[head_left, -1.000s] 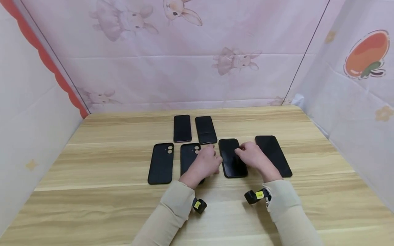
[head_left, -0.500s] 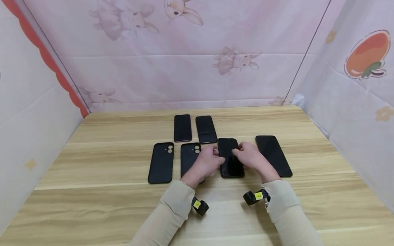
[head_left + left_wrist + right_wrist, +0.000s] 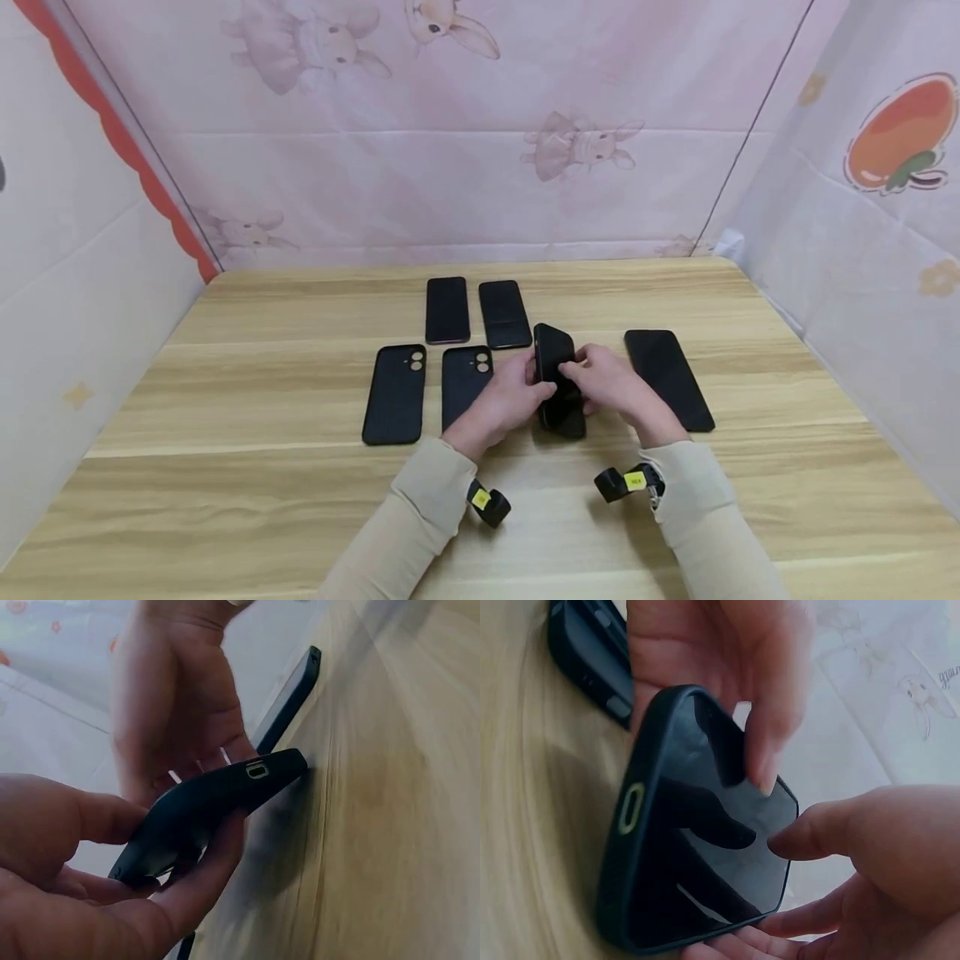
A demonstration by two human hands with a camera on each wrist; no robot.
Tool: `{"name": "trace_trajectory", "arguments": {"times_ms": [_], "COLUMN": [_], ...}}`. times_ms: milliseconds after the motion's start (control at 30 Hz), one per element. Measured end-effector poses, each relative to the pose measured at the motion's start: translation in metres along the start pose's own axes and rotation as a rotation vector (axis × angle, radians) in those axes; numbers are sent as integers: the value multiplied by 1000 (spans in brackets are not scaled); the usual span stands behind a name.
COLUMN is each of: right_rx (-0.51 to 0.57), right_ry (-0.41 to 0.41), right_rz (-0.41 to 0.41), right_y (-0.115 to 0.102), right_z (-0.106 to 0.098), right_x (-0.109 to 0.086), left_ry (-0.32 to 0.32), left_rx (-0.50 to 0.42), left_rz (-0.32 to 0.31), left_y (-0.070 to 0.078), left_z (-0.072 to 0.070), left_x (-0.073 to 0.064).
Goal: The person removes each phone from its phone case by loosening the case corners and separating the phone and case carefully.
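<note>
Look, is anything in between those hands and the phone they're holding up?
No, nothing visible is. The left hand and right hand hold the black phone directly, one at each side. The nearest phone case lies on the table, partly hidden by the left hand, not between.

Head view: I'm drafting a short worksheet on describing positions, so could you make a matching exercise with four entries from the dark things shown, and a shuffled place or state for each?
Things
1. Black rectangular phone in a black case
2. Pair of black cases with round camera holes
3. Pair of black rectangular phones
4. Single thin black rectangular slab

Places or states
A. Flat, in the back row
B. Tilted, held by left hand and right hand
C. Flat, far right
D. Flat, far left, one partly hidden

Pairs: 1-B, 2-D, 3-A, 4-C
</note>
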State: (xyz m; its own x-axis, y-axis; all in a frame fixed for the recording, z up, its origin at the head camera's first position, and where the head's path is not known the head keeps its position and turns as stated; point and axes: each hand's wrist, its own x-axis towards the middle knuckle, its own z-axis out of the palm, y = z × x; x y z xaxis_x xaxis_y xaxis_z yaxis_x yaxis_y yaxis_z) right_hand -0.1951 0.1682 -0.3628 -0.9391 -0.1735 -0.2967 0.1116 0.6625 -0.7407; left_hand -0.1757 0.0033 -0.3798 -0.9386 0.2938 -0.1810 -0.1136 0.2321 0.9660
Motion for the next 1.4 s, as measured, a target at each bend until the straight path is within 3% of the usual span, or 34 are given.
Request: {"name": "trace_trajectory", "arguments": {"times_ms": [167, 333, 467, 667, 767, 1033, 1400], "right_rx": [25, 62, 162, 406, 459, 561, 584], "right_ry": [0, -7, 15, 12, 20, -21, -58], "right_rz": [-61, -130, -160, -204, -226, -266, -314], "right_y": [-7, -14, -18, -21, -20, -18, -18], "right_z": [-2, -4, -5, -6, -7, -10, -13], "right_x": [-5, -11, -12, -11, -11, -13, -16], "left_ry": [36, 14, -22, -75, -89, -133, -190], "left_rx": [49, -67, -131, -81, -50, -26, 3], "left_rz": [-27, -32, -45, -59, -53, -8, 17], "left_y": [4, 4, 6, 11, 15, 24, 26], "left_z": [-7, -19, -33, -49, -52, -61, -67], "left_x": [-4, -6, -11, -24, -29, -35, -37]}}
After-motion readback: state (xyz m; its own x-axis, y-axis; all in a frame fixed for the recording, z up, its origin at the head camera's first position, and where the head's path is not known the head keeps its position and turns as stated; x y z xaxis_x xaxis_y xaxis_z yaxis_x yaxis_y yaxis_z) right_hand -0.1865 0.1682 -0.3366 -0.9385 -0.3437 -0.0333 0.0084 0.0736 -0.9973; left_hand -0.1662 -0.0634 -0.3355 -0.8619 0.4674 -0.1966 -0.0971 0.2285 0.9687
